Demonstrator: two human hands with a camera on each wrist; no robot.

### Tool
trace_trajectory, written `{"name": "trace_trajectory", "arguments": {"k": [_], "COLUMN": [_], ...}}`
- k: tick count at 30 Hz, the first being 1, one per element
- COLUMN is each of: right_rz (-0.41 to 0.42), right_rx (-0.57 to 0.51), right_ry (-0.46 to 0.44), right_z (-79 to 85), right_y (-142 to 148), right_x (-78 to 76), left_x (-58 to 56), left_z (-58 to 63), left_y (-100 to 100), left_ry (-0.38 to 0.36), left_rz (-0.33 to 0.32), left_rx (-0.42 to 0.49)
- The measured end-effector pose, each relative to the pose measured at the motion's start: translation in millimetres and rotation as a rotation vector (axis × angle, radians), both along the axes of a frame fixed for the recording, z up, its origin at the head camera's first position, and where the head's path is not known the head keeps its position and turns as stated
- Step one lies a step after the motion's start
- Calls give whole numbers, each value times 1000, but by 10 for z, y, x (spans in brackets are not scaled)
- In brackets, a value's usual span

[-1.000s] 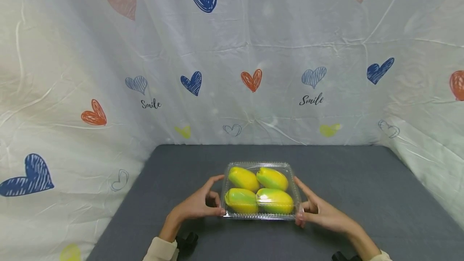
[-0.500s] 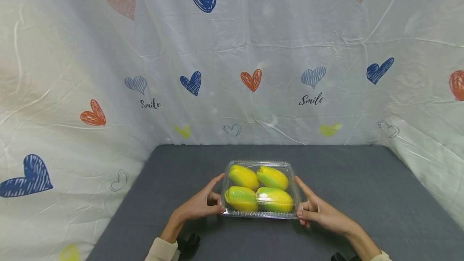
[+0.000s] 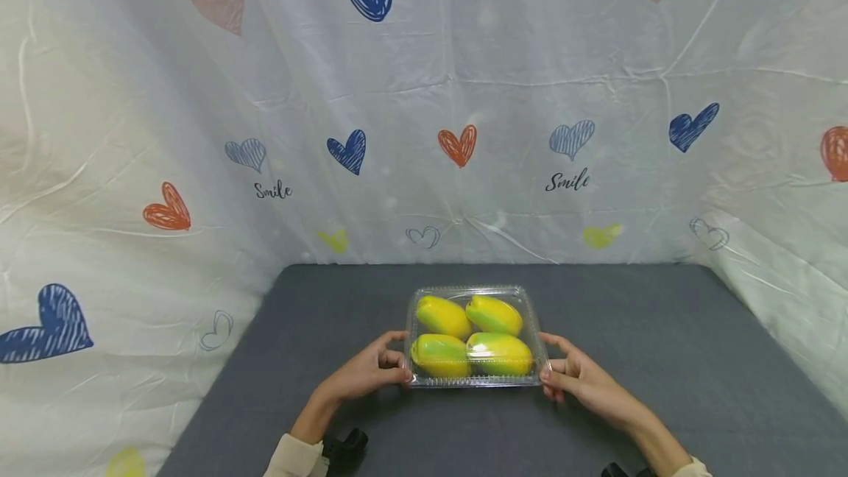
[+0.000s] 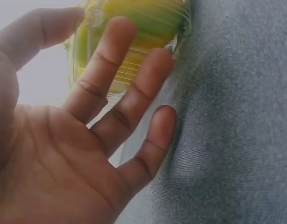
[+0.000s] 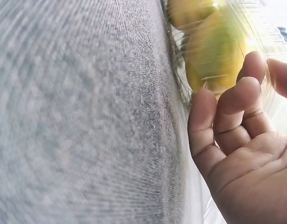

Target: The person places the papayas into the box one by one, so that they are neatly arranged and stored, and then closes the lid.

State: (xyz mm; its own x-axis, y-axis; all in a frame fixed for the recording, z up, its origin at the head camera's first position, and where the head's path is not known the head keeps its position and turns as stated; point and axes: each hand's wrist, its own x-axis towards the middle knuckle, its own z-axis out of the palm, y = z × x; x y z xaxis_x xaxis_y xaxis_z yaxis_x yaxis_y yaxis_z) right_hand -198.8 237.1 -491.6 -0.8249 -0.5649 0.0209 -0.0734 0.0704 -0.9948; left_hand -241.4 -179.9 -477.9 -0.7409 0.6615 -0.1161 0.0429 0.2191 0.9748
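A clear plastic clamshell container with its lid down is held level over the grey table. Several yellow-green mangoes show through the lid, in two rows. My left hand grips the container's left side, thumb at the near corner and index finger farther back. On the opposite side my right hand holds it the same way, thumb on the near right corner. In the left wrist view the fingers lie against the ribbed side wall. The right wrist view shows curled fingertips at the lower edge.
A dark grey cloth covers the table. Behind and along both sides hangs a white curtain printed with hearts. Black wrist devices sit under the forearms, by cream sleeves.
The container has moved slightly away from me, both hands going with it. Both index fingers now sit a little nearer along its sides. The head view has shifted slightly.
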Motion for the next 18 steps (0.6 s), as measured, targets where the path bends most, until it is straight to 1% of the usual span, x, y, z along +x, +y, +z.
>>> {"name": "trace_trajectory", "arguments": {"k": [4, 7, 11, 14, 18], "right_rz": [-42, -69, -100, -98, -74], "right_rx": [30, 49, 46, 10, -49], "right_ry": [-14, -44, -90, -91, -105], "right_z": [14, 27, 29, 16, -1], "right_y": [-9, -15, -5, -4, -18], "right_x": [2, 4, 12, 14, 4], "left_x": [7, 8, 5, 12, 30], "left_z": [12, 17, 5, -2, 18], "left_y": [-5, 0, 5, 4, 20], "left_ry": [-46, -72, -61, -40, -43], "left_rz": [3, -1, -32, -52, -27], "left_rx": [-5, -20, -43, -55, -73]}}
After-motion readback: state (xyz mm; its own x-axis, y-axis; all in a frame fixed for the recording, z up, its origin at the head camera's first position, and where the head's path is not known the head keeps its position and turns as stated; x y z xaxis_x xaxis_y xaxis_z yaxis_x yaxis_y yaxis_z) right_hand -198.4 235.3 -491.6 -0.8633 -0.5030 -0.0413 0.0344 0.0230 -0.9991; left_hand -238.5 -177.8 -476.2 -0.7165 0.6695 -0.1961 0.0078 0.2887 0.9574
